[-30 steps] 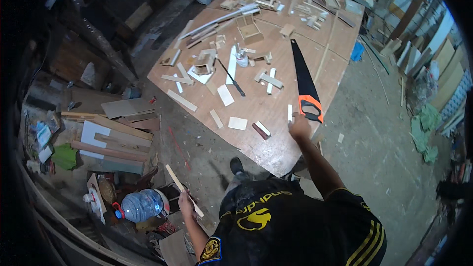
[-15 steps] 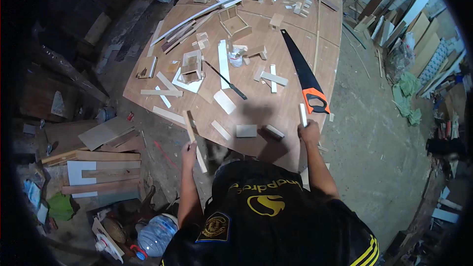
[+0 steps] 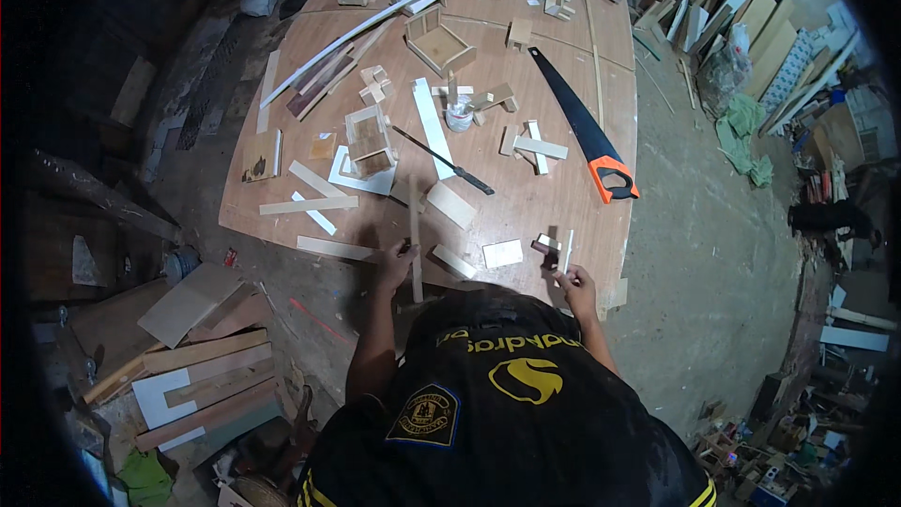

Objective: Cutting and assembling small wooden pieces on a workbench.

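My left hand (image 3: 395, 268) is closed around a long narrow wooden strip (image 3: 416, 216) at the table's near edge. The strip points away from me, roughly upright in the picture. On the right, my right hand (image 3: 578, 291) grips a shorter, pale wooden strip (image 3: 569, 249) with its fingers near the lower end. Just beyond that hand lies a small wooden block (image 3: 544, 244), partly in shadow. Between my hands are a pale rectangular block (image 3: 503, 253) and a flat wooden piece (image 3: 455, 261). Farther off, a flat wooden board (image 3: 451, 205) lies near the left strip.
A handsaw (image 3: 587, 122) with an orange handle lies along the table's right side. A thin dark tool (image 3: 441, 160) rests mid-table near a small white pot (image 3: 459, 119). Open wooden boxes (image 3: 441, 45) and loose strips cover the far half. Stacked boards (image 3: 206, 357) lie on the floor at left.
Both hands have come closer together, still holding their strips. The left strip has swung from leaning left to nearly straight. My right hand is lower, beside the small block. The view has shifted slightly.
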Tool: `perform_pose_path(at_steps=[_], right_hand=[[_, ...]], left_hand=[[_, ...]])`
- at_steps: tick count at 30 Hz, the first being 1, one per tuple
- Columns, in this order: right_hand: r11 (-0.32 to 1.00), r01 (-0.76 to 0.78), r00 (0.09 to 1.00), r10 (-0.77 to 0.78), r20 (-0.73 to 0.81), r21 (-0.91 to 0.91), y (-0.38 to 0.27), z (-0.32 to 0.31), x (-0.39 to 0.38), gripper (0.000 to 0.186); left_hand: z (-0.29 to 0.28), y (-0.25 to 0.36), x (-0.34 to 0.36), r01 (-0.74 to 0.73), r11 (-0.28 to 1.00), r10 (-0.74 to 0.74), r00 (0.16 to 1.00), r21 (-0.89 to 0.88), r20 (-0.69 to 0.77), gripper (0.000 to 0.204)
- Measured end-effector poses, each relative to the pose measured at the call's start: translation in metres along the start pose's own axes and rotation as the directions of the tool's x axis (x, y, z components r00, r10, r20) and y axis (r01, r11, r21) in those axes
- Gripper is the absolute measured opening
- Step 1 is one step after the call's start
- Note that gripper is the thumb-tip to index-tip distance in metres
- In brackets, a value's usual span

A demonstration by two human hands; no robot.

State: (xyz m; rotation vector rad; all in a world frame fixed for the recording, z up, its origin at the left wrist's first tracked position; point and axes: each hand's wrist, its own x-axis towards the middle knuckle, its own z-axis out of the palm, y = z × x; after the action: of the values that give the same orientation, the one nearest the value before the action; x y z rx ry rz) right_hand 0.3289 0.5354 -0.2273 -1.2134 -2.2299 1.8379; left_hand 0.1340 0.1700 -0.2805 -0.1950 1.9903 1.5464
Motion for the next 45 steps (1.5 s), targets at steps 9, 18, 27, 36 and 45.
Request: perform_pose_path(at_steps=[9, 18, 27, 36, 45], right_hand=[[0.980, 0.166, 0.955, -0.133, 0.267, -0.107, -0.042, 0.048, 0.023, 0.031], [0.952, 0.269, 0.936, -0.223, 0.271, -0.148, -0.069, 0.046, 0.024, 0.030], [0.896, 0.427, 0.881, -0.381, 0.283, -0.122, -0.121, 0.050, -0.022, 0.032], [0.819, 0.569, 0.801, -0.535, 0.268, -0.068, -0.181, 0.033, -0.062, 0.028], [0.839, 0.544, 0.795, -0.507, 0.332, -0.021, -0.163, 0.019, -0.053, 0.029]], left_hand=[[-0.007, -0.016, 0.050, -0.234, 0.918, 0.314, 0.921, 0.321, -0.228, 0.018], [-0.058, -0.015, 0.054, 0.043, 0.922, 0.258, 0.674, 0.386, -0.692, 0.014], [-0.173, -0.069, 0.083, 0.681, 0.439, 0.110, 0.607, 0.586, -0.787, 0.054], [-0.236, -0.061, 0.105, 0.387, 0.722, 0.075, 0.781, 0.574, -0.620, 0.033], [-0.144, -0.002, 0.032, 0.141, 0.928, -0.273, 0.888, -0.345, -0.370, 0.032]])
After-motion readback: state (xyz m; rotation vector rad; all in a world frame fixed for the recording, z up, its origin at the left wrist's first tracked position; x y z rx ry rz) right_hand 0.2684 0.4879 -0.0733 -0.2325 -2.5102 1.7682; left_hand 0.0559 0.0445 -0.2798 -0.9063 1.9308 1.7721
